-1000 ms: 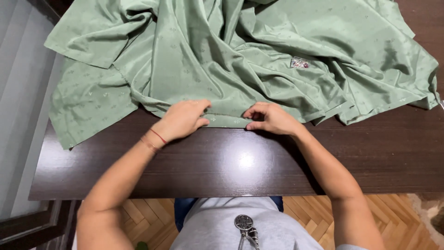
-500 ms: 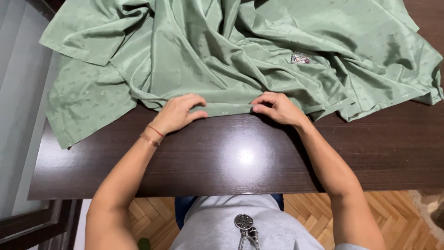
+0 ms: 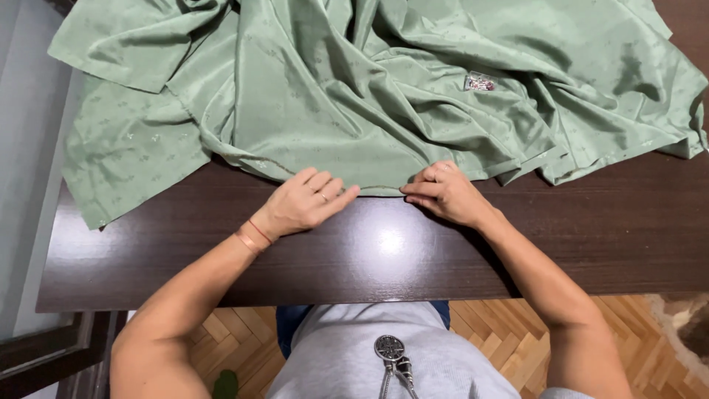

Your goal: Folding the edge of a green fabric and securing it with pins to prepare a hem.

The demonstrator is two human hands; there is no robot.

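Fabric [image 3: 384,96], one large sheet of pale green cloth with a faint woven pattern, lay rumpled across the far part of a dark wooden table [image 3: 384,258] in the head view, the only view there was. Its far edge ran out of the frame at the top, so its full extent could not be made out, and its left portion hung past the table's left end. Deep folds hid much of the cloth's own surface. One small label [image 3: 480,82] sat on the fabric toward the right, too small to make out in detail.

Two hands worked at the near hem of the cloth, close together near the middle of the table. The left hand [image 3: 303,203] lay with its fingers stretched toward the right, tips on the hem; a thin band [image 3: 253,235] circled that wrist. The right hand [image 3: 443,193] was curled, its fingertips pinching the same hem just beside the left fingertips, with a short stretch of edge between them. Whether the left hand actually gripped the cloth or only pressed on it could not be told.

Near the bottom edge, the person's grey top [image 3: 354,355] showed, with one metal pendant [image 3: 389,349] hanging on it, partly cut off. Herringbone wood floor [image 3: 502,332] appeared beneath the table.
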